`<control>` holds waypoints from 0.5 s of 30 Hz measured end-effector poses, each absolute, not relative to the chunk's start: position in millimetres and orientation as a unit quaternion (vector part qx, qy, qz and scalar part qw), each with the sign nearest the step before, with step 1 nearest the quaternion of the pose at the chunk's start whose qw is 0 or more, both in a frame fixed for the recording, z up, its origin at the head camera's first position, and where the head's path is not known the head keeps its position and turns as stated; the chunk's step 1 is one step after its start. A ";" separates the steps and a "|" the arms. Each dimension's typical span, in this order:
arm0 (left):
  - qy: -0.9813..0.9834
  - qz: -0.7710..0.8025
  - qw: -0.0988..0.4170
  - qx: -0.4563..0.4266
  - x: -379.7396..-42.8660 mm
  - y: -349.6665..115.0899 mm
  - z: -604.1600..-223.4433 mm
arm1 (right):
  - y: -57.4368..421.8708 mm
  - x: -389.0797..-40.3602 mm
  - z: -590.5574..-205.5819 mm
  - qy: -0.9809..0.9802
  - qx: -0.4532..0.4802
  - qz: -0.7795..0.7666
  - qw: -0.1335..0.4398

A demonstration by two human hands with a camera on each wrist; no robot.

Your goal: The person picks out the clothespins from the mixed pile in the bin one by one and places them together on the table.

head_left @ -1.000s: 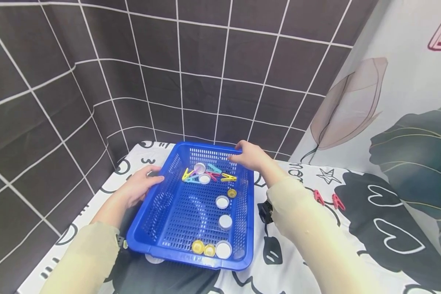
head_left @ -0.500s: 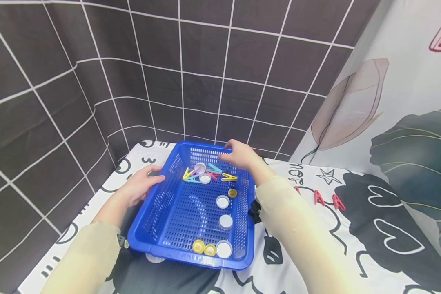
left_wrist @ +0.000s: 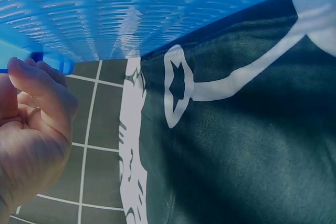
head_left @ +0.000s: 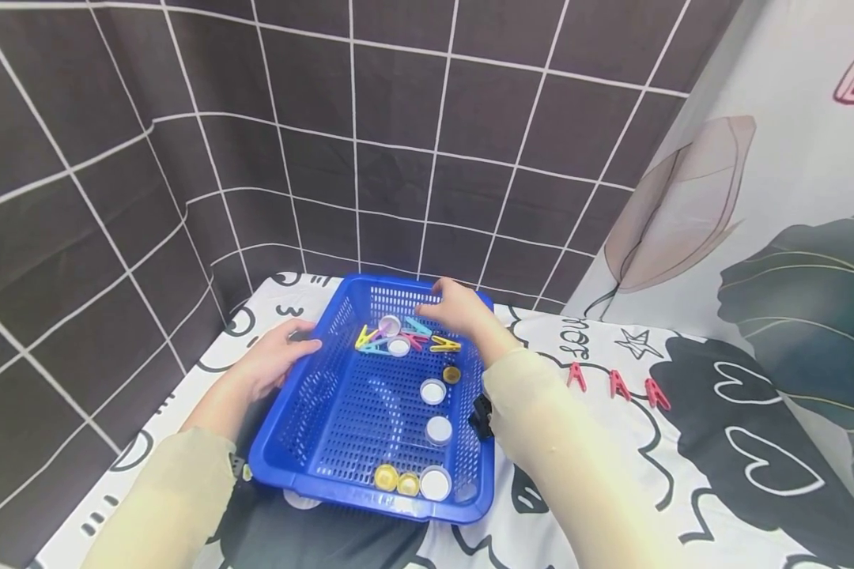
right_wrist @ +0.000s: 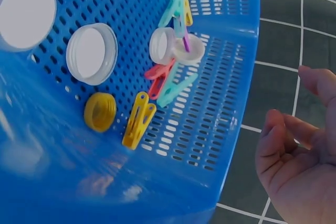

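A blue plastic basket (head_left: pixel 370 395) with slotted walls sits in front of me. My left hand (head_left: pixel 273 359) grips its left rim between thumb and fingers; in the left wrist view the hand (left_wrist: pixel 39 114) is at the rim's edge. My right hand (head_left: pixel 459 310) hovers over the far right corner, thumb and fingers apart, holding nothing. At the basket's far end lie several clothespins, among them a yellow clothespin (right_wrist: pixel 139 120) and a red clothespin (right_wrist: pixel 159 78), mixed with white caps. A gold cap (right_wrist: pixel 100 112) and more white caps (head_left: pixel 439 430) line the right side.
Three red clothespins (head_left: pixel 617 385) lie on the patterned cloth (head_left: pixel 591 427) to the right of the basket. Two yellow caps (head_left: pixel 396 480) sit at the basket's near wall. A dark tiled-pattern curtain (head_left: pixel 398 174) hangs close behind the basket.
My right hand has moved left and slightly down from the far right corner, further over the basket. Its arm now uncovers a third red clothespin. The left hand keeps its grip.
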State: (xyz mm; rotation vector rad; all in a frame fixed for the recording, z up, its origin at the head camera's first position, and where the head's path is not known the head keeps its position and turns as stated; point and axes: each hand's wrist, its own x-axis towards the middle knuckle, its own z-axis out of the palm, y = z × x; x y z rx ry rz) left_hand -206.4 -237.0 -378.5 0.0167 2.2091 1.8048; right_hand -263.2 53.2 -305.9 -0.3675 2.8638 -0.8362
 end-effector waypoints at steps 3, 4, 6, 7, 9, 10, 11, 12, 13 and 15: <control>0.767 0.625 0.146 0.004 -206.5 -237.3 -379.5 | 50.9 -263.4 -309.4 0.948 -0.121 -0.288 0.068; 0.768 0.624 0.146 0.001 -206.6 -237.3 -380.0 | 50.1 -263.6 -310.7 0.947 -0.120 -0.290 0.067; 0.768 0.624 0.145 -0.002 -206.8 -237.1 -380.4 | 48.5 -264.0 -313.8 0.947 -0.118 -0.291 0.067; 0.769 0.623 0.146 -0.002 -207.0 -237.2 -381.3 | 47.6 -264.4 -316.6 0.947 -0.117 -0.292 0.070; 0.769 0.622 0.148 -0.002 -207.4 -237.6 -383.0 | 45.1 -265.3 -322.0 0.946 -0.116 -0.292 0.076; 0.769 0.623 0.147 -0.005 -207.9 -237.8 -383.6 | 43.4 -266.1 -324.7 0.946 -0.117 -0.292 0.078; 0.768 0.623 0.147 -0.004 -208.4 -238.2 -384.1 | 41.5 -267.1 -327.4 0.945 -0.118 -0.293 0.080; 0.768 0.623 0.148 -0.003 -209.1 -238.6 -384.6 | 39.4 -268.3 -329.8 0.945 -0.121 -0.292 0.081; 0.768 0.623 0.148 -0.001 -209.8 -238.9 -385.1 | 37.1 -268.9 -331.2 0.944 -0.123 -0.294 0.082; 0.768 0.624 0.146 0.000 -210.8 -239.0 -385.4 | 32.3 -269.3 -332.4 0.944 -0.126 -0.293 0.084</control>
